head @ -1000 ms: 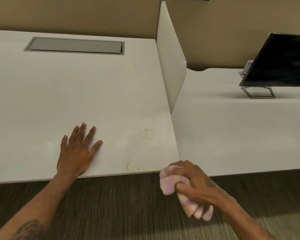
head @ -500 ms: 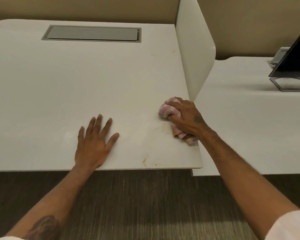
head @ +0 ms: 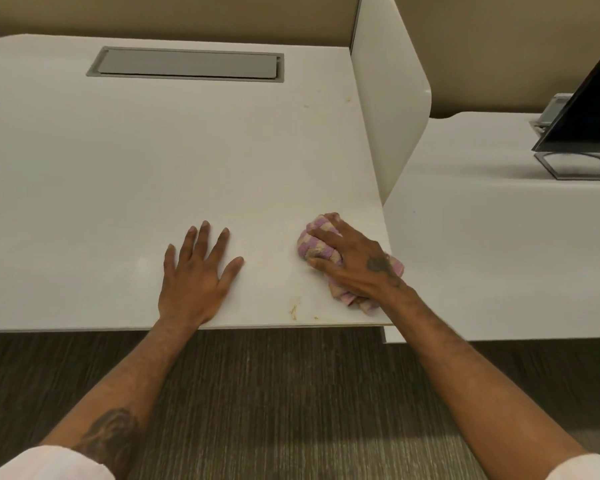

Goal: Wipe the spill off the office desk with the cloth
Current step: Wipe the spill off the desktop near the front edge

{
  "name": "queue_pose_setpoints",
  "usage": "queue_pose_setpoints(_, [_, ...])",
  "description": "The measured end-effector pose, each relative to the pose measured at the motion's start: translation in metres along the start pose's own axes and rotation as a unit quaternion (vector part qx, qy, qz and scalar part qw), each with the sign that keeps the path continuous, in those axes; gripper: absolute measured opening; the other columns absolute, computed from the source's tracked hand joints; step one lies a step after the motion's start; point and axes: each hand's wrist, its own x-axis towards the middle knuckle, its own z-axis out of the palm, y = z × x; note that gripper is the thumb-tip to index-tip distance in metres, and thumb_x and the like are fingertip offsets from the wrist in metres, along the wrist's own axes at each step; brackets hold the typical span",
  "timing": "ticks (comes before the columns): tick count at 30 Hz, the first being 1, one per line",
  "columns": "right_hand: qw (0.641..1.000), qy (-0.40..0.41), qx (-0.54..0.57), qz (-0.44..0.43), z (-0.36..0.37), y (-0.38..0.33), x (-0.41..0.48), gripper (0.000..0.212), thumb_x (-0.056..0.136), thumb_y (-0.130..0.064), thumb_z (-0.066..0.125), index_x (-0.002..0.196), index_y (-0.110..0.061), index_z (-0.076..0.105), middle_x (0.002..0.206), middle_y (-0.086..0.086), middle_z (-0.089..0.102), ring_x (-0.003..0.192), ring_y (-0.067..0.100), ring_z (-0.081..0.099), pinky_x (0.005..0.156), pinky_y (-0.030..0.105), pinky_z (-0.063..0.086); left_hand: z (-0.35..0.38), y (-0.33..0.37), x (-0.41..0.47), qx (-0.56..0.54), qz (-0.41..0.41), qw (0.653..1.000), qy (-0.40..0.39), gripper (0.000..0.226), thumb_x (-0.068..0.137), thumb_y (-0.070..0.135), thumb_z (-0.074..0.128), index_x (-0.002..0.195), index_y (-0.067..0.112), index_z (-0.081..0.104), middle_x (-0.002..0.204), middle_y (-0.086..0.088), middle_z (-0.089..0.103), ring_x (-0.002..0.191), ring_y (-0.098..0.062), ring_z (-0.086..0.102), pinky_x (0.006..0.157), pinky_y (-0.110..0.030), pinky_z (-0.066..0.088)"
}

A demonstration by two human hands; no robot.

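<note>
My right hand (head: pixel 355 263) presses a bunched pink-and-cream checked cloth (head: pixel 314 242) flat onto the white desk (head: pixel 153 150) near its front right corner. A small yellowish-brown spill mark (head: pixel 294 309) lies just left of the cloth by the front edge, with a tiny speck beside it. Fainter yellow specks (head: pixel 307 105) show far back near the divider. My left hand (head: pixel 196 280) rests palm down on the desk, fingers spread, holding nothing.
A white divider panel (head: pixel 388 98) stands along the desk's right side. A grey cable hatch (head: pixel 187 65) is set into the back of the desk. On the neighbouring desk (head: pixel 482 254) stands a dark monitor (head: pixel 589 116). Striped carpet (head: pixel 291 410) lies below.
My right hand brought the cloth up from below the desk edge onto the desk, then drew it back toward the front corner over the stained patch. My left hand stayed flat.
</note>
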Motion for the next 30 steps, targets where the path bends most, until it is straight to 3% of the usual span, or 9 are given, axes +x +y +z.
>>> queue_pose_setpoints(11, [0.997,-0.017,0.025,-0.069,0.022,-0.04,-0.037,0.049,0.091,-0.042,0.055,0.14,-0.041,0.052,0.158,-0.007,0.037,0.144,0.014,0.036,0.114,0.035,0.032,0.0,-0.001,0.001,-0.005,0.002,1.0,-0.007,0.076,0.09,0.071,0.001,0.158,0.036,0.004,0.169,0.0,-0.001,0.155,-0.019,-0.004,0.123,-0.052,0.003])
queue_pose_setpoints(15, [0.994,-0.036,0.041,-0.093,0.027,-0.057,-0.052,0.044,0.086,-0.038,0.059,0.13,-0.042,0.062,0.152,-0.009,0.046,0.134,0.015,0.048,0.107,0.037,0.042,0.0,-0.002,0.001,-0.006,0.003,1.0,-0.006,0.078,0.09,0.071,0.001,0.158,0.034,0.006,0.169,-0.001,0.0,0.155,-0.02,-0.003,0.122,-0.053,0.004])
queue_pose_setpoints(19, [0.989,-0.052,0.078,-0.111,0.028,-0.074,-0.07,0.032,0.082,-0.032,0.063,0.113,-0.037,0.072,0.133,-0.012,0.063,0.111,0.015,0.063,0.092,0.041,0.052,0.0,-0.002,0.001,-0.011,0.006,1.0,-0.008,0.077,0.091,0.071,0.003,0.158,0.034,0.006,0.169,-0.001,0.001,0.155,-0.02,-0.003,0.122,-0.053,0.004])
queue_pose_setpoints(21, [0.985,-0.081,0.113,-0.104,0.021,-0.08,-0.08,0.027,0.082,-0.028,0.063,0.106,-0.033,0.074,0.121,-0.011,0.07,0.098,0.007,0.066,0.088,0.041,0.054,0.0,-0.002,0.001,-0.017,0.005,1.0,-0.006,0.077,0.09,0.071,0.002,0.158,0.035,0.007,0.169,-0.001,0.001,0.155,-0.02,-0.002,0.123,-0.053,0.004])
queue_pose_setpoints(23, [0.966,-0.146,0.207,-0.056,0.004,-0.086,-0.09,0.021,0.084,-0.019,0.064,0.099,-0.027,0.077,0.099,-0.017,0.076,0.077,-0.004,0.067,0.076,0.034,0.06,-0.002,-0.002,0.0,-0.021,0.003,1.0,-0.006,0.078,0.09,0.072,0.002,0.158,0.035,0.008,0.169,-0.001,0.002,0.155,-0.019,-0.002,0.123,-0.053,0.004])
queue_pose_setpoints(25, [0.924,-0.206,0.323,-0.001,-0.018,-0.084,-0.095,0.021,0.084,-0.006,0.061,0.094,-0.017,0.076,0.078,-0.018,0.076,0.064,0.0,0.07,0.06,0.023,0.06,-0.002,-0.001,0.0,-0.021,0.001,1.0,-0.006,0.078,0.089,0.072,0.002,0.158,0.036,0.007,0.169,0.0,0.001,0.155,-0.018,-0.003,0.123,-0.052,0.003])
queue_pose_setpoints(26, [0.91,-0.194,0.365,0.012,-0.032,-0.08,-0.093,0.02,0.084,0.0,0.059,0.091,-0.009,0.075,0.075,-0.012,0.076,0.063,0.002,0.071,0.057,0.017,0.056,-0.002,-0.001,0.0,-0.022,0.001,1.0,-0.006,0.077,0.09,0.072,0.002,0.158,0.036,0.007,0.169,0.001,0.0,0.155,-0.018,-0.004,0.123,-0.052,0.003])
queue_pose_setpoints(28, [0.904,-0.067,0.419,0.045,-0.053,-0.064,-0.075,0.017,0.085,0.005,0.06,0.089,-0.001,0.075,0.083,-0.005,0.078,0.069,0.001,0.071,0.061,0.01,0.051,-0.002,-0.001,0.001,-0.02,0.0,1.0,-0.007,0.074,0.093,0.071,0.006,0.158,0.036,0.007,0.169,0.001,0.0,0.155,-0.018,-0.004,0.123,-0.051,0.002])
queue_pose_setpoints(30, [0.938,0.065,0.325,0.098,-0.062,-0.039,-0.044,0.022,0.091,-0.015,0.062,0.105,-0.022,0.076,0.102,-0.011,0.075,0.094,0.005,0.07,0.079,0.018,0.053,-0.001,-0.001,0.0,-0.014,-0.001,1.0,-0.01,0.071,0.095,0.068,0.009,0.158,0.036,0.007,0.169,0.001,-0.001,0.154,-0.018,-0.005,0.123,-0.051,0.002])
